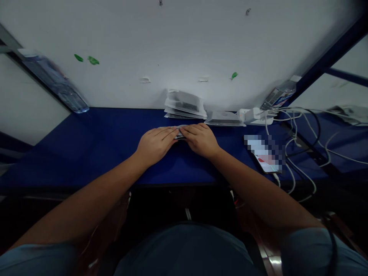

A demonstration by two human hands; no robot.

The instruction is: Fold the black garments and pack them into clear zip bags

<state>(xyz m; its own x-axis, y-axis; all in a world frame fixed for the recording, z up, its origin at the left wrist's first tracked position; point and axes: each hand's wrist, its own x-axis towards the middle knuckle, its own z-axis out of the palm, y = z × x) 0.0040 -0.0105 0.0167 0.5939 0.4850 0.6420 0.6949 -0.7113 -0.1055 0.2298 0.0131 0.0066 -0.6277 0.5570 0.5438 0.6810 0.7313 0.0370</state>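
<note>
Both hands meet over a small whitish packet (181,135) on the blue table. My left hand (156,143) covers its left part, fingers together and pointing inward. From the other side my right hand (202,140) closes over the right part. Only a narrow strip shows between the fingertips, so what is inside cannot be made out. Just behind the hands lies a stack of frosted flat pouches (185,104) with something dark in them. Beside that stack, to the right, is another pouch pile (225,118).
A phone (265,155) on a cable lies to the right. Behind it are a white power strip (254,115) and tangled white cables (293,153). A bottle (280,94) stands at the back right, a larger clear bottle (57,82) at the left, against the white wall (184,42).
</note>
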